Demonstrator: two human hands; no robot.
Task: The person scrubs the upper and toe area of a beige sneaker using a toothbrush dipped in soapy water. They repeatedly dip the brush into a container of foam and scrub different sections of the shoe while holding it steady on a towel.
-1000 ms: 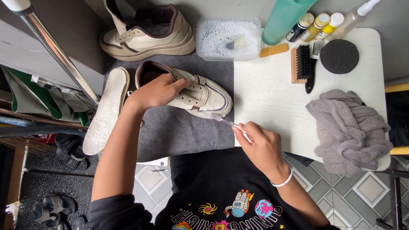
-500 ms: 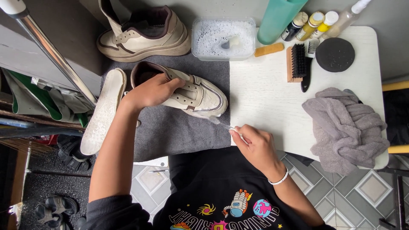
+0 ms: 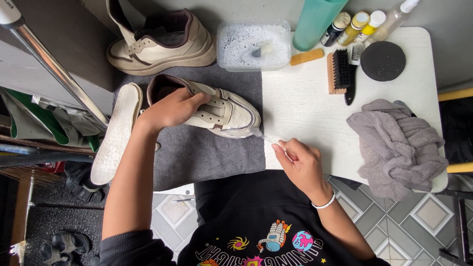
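Head view: a cream sneaker (image 3: 224, 111) lies on its side on a grey mat (image 3: 207, 152), toe cap meeting a small brush (image 3: 266, 138).
Left hand (image 3: 170, 108) clamps the collar, its firmest grip; right hand (image 3: 298, 162) pinches the brush. Light, soft-sided, likely slippery wet.

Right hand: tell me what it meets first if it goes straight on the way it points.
The right hand points up-left along its small brush; the bristle tip seems already at the toe of the cream sneaker, so that comes first.
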